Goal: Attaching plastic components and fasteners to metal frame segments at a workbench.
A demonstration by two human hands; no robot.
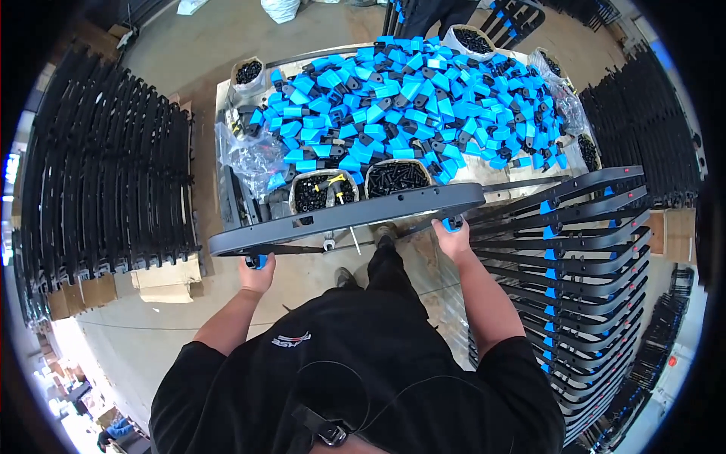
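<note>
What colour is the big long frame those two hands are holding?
The frame is dark grey, almost black; it shows best in the head view.

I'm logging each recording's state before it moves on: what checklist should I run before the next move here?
1. Left hand on the fitting under the black frame: ok, near its left end.
2. Right hand on the other fitting: ok, near the right end.
3. Loose tools away from the frame: not ok; a yellow tool lies at the left near bin, just beyond it.
4. Gap to the stacked frames at right: cannot tell; they appear close in this view.
5. Fingers fully wrapped: cannot tell; partly hidden.
</note>
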